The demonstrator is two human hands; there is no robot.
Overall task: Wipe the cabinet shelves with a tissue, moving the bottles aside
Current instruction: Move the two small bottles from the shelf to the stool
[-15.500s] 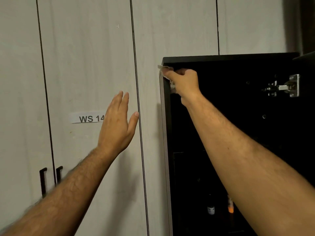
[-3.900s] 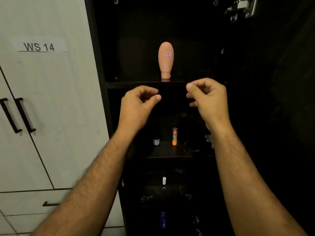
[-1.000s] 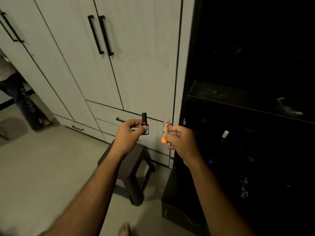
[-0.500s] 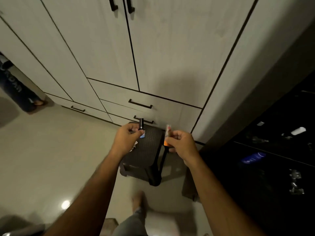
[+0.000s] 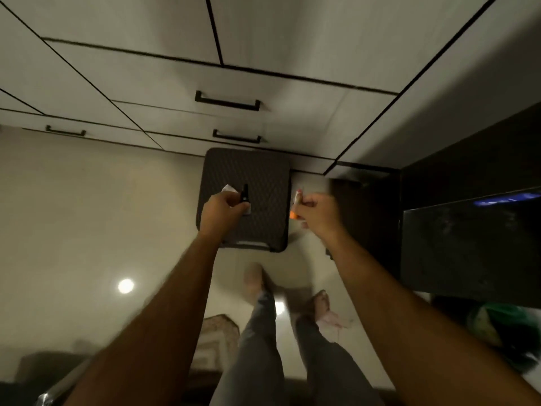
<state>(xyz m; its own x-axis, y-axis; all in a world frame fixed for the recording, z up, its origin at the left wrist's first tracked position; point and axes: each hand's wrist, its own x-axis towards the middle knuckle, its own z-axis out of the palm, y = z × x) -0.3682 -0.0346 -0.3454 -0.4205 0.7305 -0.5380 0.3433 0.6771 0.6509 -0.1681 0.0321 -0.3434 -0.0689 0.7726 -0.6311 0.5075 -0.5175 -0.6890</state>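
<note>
Both hands are seen from above, held out over the floor [image 5: 73, 218] in front of the pale drawers [image 5: 164, 80]. A small dark bottle [image 5: 244, 194] is gripped in the left hand [image 5: 223, 208], its black cap pointing away from the person; a scrap of white tissue [image 5: 229, 188] shows at the far side of the same fist, and another white bit shows just below the bottle. This hand is held above the near left part of a dark stool [image 5: 263, 177], whose seat stands on the floor against the lowest drawer. A thin tube with an orange end [image 5: 295, 205] is clenched in the right hand [image 5: 314, 213], which is held just past the stool's right edge, over the floor. The two hands are near each other but apart. On the right, the open dark cabinet [image 5: 468, 250] is seen, with a blurred blue object [image 5: 508, 198] lying at the far edge of one shelf. Two bare feet [image 5: 320, 303] and grey trouser legs [image 5: 260, 347] are seen on the floor below the stool. A round light reflection [image 5: 126, 286] is seen on the floor at the left.
</note>
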